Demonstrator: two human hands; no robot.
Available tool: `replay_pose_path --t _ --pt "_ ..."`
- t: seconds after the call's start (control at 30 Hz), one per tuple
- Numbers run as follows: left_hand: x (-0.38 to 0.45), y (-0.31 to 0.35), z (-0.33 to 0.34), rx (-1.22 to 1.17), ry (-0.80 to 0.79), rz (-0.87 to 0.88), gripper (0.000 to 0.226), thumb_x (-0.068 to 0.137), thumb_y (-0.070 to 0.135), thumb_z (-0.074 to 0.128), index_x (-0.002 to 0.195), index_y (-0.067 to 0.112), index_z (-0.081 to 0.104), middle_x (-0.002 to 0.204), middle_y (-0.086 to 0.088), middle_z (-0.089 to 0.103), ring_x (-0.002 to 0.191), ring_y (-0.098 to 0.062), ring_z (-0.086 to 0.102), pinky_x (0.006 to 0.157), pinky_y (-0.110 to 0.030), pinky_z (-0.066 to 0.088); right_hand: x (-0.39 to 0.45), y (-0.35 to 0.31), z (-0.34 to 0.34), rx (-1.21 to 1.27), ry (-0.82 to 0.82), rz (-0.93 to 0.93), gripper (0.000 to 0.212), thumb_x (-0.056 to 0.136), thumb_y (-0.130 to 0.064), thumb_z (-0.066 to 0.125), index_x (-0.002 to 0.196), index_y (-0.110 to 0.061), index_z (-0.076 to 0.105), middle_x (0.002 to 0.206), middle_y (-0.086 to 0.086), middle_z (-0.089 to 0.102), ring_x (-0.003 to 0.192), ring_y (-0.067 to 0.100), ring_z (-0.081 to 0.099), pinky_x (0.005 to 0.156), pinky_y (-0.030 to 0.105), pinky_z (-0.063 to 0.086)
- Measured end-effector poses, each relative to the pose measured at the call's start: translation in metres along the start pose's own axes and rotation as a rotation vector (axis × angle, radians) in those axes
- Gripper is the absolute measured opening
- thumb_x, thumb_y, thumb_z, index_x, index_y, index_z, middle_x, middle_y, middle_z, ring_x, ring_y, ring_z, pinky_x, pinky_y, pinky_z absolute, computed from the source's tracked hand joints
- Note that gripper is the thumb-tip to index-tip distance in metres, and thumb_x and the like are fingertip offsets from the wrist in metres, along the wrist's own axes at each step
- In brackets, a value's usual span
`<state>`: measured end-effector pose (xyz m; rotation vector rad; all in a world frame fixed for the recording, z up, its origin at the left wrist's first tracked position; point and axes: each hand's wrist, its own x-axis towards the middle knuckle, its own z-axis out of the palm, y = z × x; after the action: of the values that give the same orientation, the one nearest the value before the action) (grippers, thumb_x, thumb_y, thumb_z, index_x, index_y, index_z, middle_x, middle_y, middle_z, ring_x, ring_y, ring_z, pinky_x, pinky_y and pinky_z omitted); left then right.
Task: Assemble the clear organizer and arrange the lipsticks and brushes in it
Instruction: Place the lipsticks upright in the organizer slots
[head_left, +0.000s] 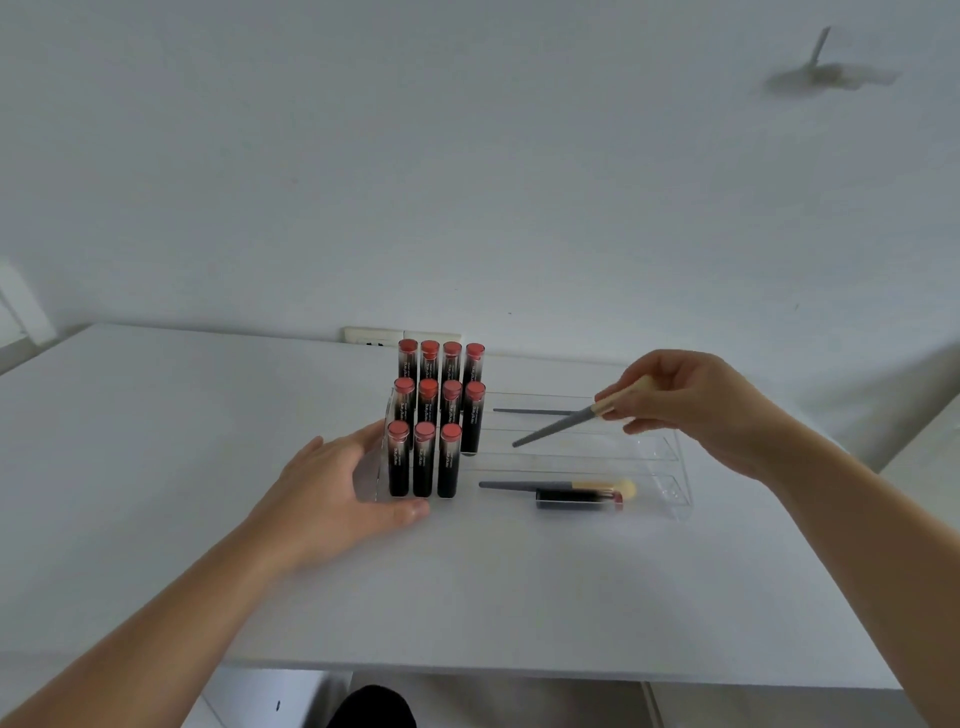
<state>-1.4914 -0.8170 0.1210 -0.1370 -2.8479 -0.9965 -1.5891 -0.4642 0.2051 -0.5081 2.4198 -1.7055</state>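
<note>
A clear stepped organizer (670, 457) stands in the middle of the white table. Several black lipsticks with red caps (434, 415) stand upright in its left part, in three rows. One lipstick (576, 500) lies flat in the front row beside a grey-handled brush (561, 486) with pale bristles. Another grey brush handle (535, 411) lies in the back row. My left hand (337, 483) rests against the organizer's left end, thumb at its front corner. My right hand (691, 400) pinches a third brush (558, 427) by its head, handle pointing down-left over the middle row.
The white table (493, 587) ends near me at the bottom edge. A white wall rises behind the table, with a wall socket (371, 336) just behind the lipsticks. A dark object (371, 706) shows under the table edge.
</note>
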Motion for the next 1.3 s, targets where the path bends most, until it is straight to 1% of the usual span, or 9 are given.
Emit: replay_pose_path --t 0.17,0.37,0.57,0.67,0.73,0.97,1.07,1.17,1.3 --pt "0.001 -0.002 0.001 0.037 0.010 -0.021 0.097 0.065 0.082 0.065 0.151 0.050 0.032 0.147 0.030 0.043 0.143 -0.012 0.033 0.118 -0.029 0.006 0.001 0.005 -0.003 -0.589 0.058 -0.028 0.012 0.079 -0.028 0.083 0.078 -0.039 0.076 0.072 -0.010 0.068 0.058 0.006 0.051 0.055 0.019 0.043" --pt "0.002 -0.003 0.002 0.036 0.015 -0.036 0.096 0.064 0.084 0.064 0.149 0.052 0.033 0.143 0.033 0.041 0.144 -0.016 0.031 0.119 -0.030 0.008 -0.010 0.002 0.002 -0.963 0.036 -0.204 0.015 0.086 -0.028 0.075 0.083 -0.042 0.070 0.093 -0.020 0.059 0.090 -0.004 0.051 0.074 0.026 0.040" --pt "0.002 -0.002 0.001 -0.001 0.004 -0.019 0.098 0.055 0.091 0.058 0.144 0.058 0.036 0.129 0.038 0.043 0.119 -0.001 0.033 0.120 -0.037 0.017 -0.019 -0.007 0.035 -0.816 -0.184 -0.204 0.014 0.086 -0.034 0.071 0.077 -0.045 0.070 0.066 -0.019 0.064 0.060 0.003 0.056 0.056 0.014 0.042" --pt "0.001 -0.002 0.001 0.002 0.005 -0.018 0.098 0.054 0.092 0.056 0.144 0.058 0.036 0.127 0.038 0.044 0.113 0.003 0.033 0.119 -0.039 0.021 -0.014 -0.009 0.046 -1.047 -0.278 -0.162 0.009 0.090 -0.043 0.062 0.085 -0.043 0.070 0.071 -0.031 0.064 0.072 -0.002 0.058 0.063 0.019 0.044" --pt "0.001 -0.002 0.001 0.003 0.003 -0.018 0.100 0.054 0.093 0.054 0.145 0.057 0.036 0.129 0.039 0.041 0.119 0.003 0.030 0.120 -0.036 0.015 -0.010 -0.011 0.046 -1.131 -0.317 -0.131 0.012 0.092 -0.043 0.059 0.092 -0.044 0.071 0.068 -0.023 0.068 0.080 -0.003 0.057 0.065 0.020 0.043" --pt "0.000 0.000 0.000 -0.003 0.002 -0.024 0.101 0.054 0.093 0.053 0.145 0.056 0.035 0.131 0.040 0.038 0.124 0.004 0.026 0.120 -0.035 0.013 -0.007 -0.027 0.063 -1.085 -0.529 -0.142 0.033 0.101 -0.039 0.051 0.120 -0.064 0.059 0.076 -0.033 0.057 0.074 -0.015 0.052 0.080 0.030 0.053" --pt "-0.001 0.000 0.000 0.002 0.000 -0.029 0.104 0.054 0.093 0.052 0.147 0.052 0.036 0.138 0.035 0.043 0.126 0.002 0.032 0.120 -0.037 0.018 -0.006 -0.033 0.070 -1.192 -0.615 -0.190 0.043 0.105 -0.034 0.041 0.126 -0.071 0.048 0.080 -0.030 0.049 0.078 -0.006 0.050 0.080 0.035 0.054" --pt "-0.001 -0.001 0.000 0.016 0.002 -0.030 0.103 0.056 0.093 0.053 0.148 0.050 0.036 0.142 0.027 0.050 0.113 0.003 0.034 0.119 -0.041 0.026 -0.002 -0.035 0.073 -1.289 -0.687 -0.260 0.045 0.106 -0.030 0.037 0.135 -0.064 0.046 0.076 -0.026 0.040 0.088 0.010 0.047 0.068 0.024 0.039" --pt "0.001 -0.004 0.002 0.015 0.009 -0.004 0.096 0.060 0.089 0.054 0.147 0.051 0.037 0.143 0.032 0.048 0.126 0.001 0.036 0.121 -0.035 0.011 0.002 -0.034 0.069 -1.409 -0.724 -0.286 0.044 0.106 -0.029 0.037 0.137 -0.058 0.047 0.076 -0.027 0.031 0.094 0.017 0.049 0.071 0.028 0.037"
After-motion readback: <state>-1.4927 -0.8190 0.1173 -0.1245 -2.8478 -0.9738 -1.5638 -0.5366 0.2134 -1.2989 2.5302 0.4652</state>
